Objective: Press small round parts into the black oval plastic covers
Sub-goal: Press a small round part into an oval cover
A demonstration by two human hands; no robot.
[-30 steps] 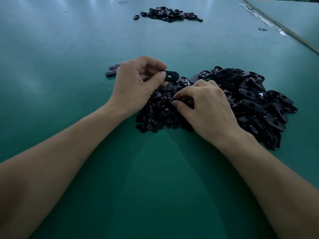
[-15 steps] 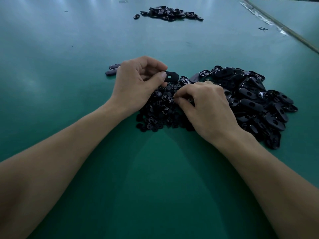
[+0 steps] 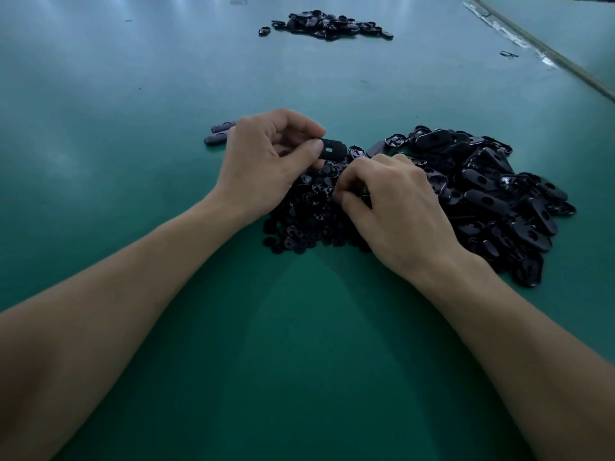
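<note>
The left hand (image 3: 266,161) pinches one black oval plastic cover (image 3: 333,150) by its end between thumb and forefinger, just above the heap of small black round plastic parts (image 3: 299,221). The right hand (image 3: 399,207) is curled, with thumb and fingertips drawn together down in that heap (whether a part sits between them I cannot tell). The hands are near each other but apart. A pile of loose black oval covers (image 3: 492,194) touches the heap's right side, and two more grey-black covers (image 3: 218,134) lie beside the left knuckles. A broad stretch of green table mat (image 3: 299,361) runs to a far pile of black pieces (image 3: 329,24). A pale taped seam (image 3: 549,56) crosses the far right corner.
</note>
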